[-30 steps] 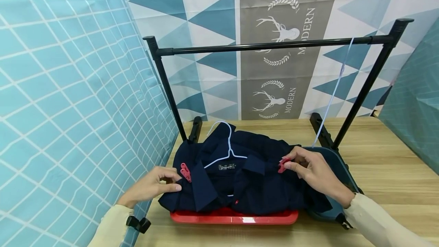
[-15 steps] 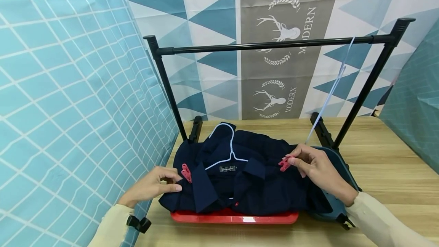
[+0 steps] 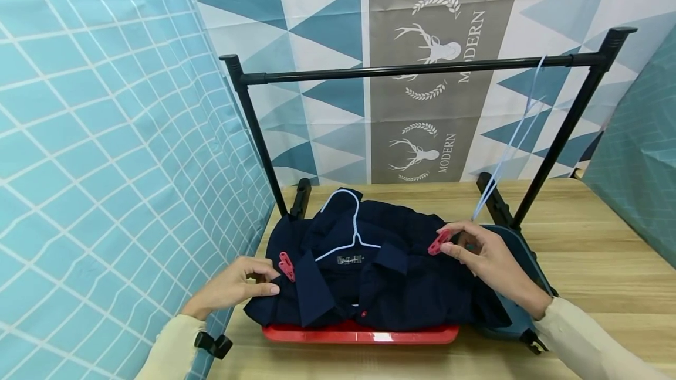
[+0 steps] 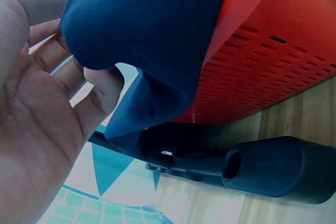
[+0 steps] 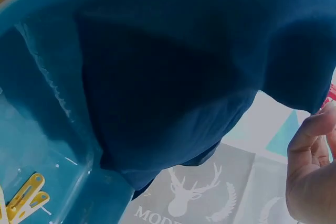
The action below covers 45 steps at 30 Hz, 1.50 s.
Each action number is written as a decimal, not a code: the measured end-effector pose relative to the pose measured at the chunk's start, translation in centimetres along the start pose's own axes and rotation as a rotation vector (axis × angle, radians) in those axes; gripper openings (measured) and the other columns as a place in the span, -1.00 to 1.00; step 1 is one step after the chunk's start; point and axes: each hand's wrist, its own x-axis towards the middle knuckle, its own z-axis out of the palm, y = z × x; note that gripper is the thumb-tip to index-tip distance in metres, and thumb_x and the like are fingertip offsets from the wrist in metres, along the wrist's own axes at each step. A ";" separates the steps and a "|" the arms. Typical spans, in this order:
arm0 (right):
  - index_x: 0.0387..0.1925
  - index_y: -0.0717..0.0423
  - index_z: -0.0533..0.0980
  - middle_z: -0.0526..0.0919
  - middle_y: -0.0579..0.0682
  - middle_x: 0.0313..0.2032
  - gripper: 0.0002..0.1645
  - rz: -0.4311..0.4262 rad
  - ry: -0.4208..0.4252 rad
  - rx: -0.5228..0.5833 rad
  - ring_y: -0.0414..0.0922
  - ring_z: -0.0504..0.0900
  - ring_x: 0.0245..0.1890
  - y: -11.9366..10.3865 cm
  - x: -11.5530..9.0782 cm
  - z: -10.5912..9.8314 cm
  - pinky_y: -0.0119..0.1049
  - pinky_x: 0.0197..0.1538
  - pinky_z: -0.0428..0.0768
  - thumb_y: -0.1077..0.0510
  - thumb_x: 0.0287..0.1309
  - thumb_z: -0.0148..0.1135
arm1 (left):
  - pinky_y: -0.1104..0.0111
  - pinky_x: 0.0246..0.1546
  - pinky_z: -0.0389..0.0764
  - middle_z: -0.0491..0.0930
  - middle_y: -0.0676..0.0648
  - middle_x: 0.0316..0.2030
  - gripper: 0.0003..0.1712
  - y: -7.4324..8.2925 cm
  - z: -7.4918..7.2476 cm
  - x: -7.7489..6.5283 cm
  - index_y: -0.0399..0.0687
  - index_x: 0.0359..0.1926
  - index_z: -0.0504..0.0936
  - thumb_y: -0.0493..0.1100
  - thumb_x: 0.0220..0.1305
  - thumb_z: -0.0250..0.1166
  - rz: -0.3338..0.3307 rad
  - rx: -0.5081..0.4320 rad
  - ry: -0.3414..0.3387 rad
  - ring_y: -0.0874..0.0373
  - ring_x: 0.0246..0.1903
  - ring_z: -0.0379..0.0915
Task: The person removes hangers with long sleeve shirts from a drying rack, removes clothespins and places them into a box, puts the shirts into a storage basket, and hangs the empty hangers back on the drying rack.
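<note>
A navy collared shirt (image 3: 422, 292) lies over a red basket (image 3: 364, 336), with a pale-blue hanger (image 3: 355, 227) inside its collar. On the left, my left hand (image 3: 237, 286) holds the shirt's shoulder fabric between thumb and fingers, beside a red clothespin (image 3: 286, 267) on the shirt. My right hand (image 3: 488, 263) pinches another red clothespin (image 3: 438, 243) over the right shoulder; whether it touches the cloth I cannot tell. In the right wrist view, dark cloth (image 5: 184, 87) hangs beside the right hand (image 5: 315, 171), and only the clothespin's edge shows.
A black rail (image 3: 412, 70) on two posts stands behind the shirt. A thin pale-blue piece (image 3: 512, 139), probably a hanger seen edge-on, hangs from its right end. A blue basin (image 3: 509, 251) sits at the right. Yellow clothespins (image 5: 31, 198) lie in it.
My right hand has lifted slightly with its clothespin, which has tilted. The hanging pale-blue piece has swung and now shows two strands. My left hand has stayed still.
</note>
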 end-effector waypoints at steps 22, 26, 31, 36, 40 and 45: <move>0.21 -0.05 0.57 0.52 0.05 -0.52 -0.58 0.137 0.047 -0.071 -0.05 0.41 -0.68 3.7 -0.9 -2.3 -0.22 -0.62 0.44 -0.07 0.41 0.30 | 0.38 -0.46 0.37 0.33 0.10 -0.51 -0.82 -0.6 -0.1 -0.1 0.17 -0.22 0.78 -0.28 0.37 0.37 0.022 0.020 -0.005 0.29 -0.51 0.29; 0.19 -0.06 0.57 0.54 0.06 -0.47 -0.60 0.146 0.064 -0.066 -0.05 0.40 -0.67 4.4 -1.2 -2.7 -0.23 -0.63 0.42 -0.05 0.41 0.31 | 0.38 -0.47 0.36 0.31 0.10 -0.51 -0.82 -0.5 -0.1 -0.1 0.16 -0.22 0.78 -0.27 0.37 0.37 0.019 0.019 -0.003 0.28 -0.51 0.28; 0.18 -0.03 0.57 0.57 0.13 -0.39 -0.60 0.159 0.072 -0.084 -0.04 0.39 -0.64 5.2 -1.5 -3.1 -0.23 -0.62 0.40 -0.06 0.42 0.29 | 0.37 -0.47 0.35 0.30 0.10 -0.52 -0.82 -0.5 0.0 -0.2 0.17 -0.23 0.78 -0.27 0.37 0.36 0.019 0.020 -0.002 0.27 -0.52 0.28; 0.17 -0.03 0.57 0.55 0.17 -0.42 -0.61 0.169 0.079 -0.117 -0.05 0.41 -0.61 5.9 -1.8 -3.5 -0.24 -0.60 0.40 -0.07 0.43 0.28 | 0.37 -0.47 0.35 0.31 0.10 -0.52 -0.82 -0.6 0.0 -0.2 0.16 -0.23 0.78 -0.28 0.37 0.36 0.021 0.018 0.001 0.27 -0.52 0.28; 0.16 -0.01 0.56 0.53 0.12 -0.43 -0.60 0.179 0.083 -0.128 -0.06 0.41 -0.63 6.5 -2.1 -3.9 -0.25 -0.61 0.39 -0.07 0.43 0.28 | 0.38 -0.47 0.36 0.32 0.10 -0.52 -0.82 -0.6 0.1 -0.2 0.16 -0.23 0.78 -0.28 0.37 0.36 0.016 0.018 0.002 0.27 -0.52 0.29; 0.22 0.03 0.53 0.55 0.15 -0.39 -0.53 0.214 0.085 -0.141 -0.03 0.43 -0.63 7.3 -2.5 -4.5 -0.26 -0.61 0.42 -0.12 0.43 0.26 | 0.38 -0.47 0.36 0.32 0.11 -0.52 -0.81 -0.6 0.1 -0.1 0.17 -0.23 0.77 -0.28 0.37 0.36 0.019 0.021 0.004 0.27 -0.51 0.30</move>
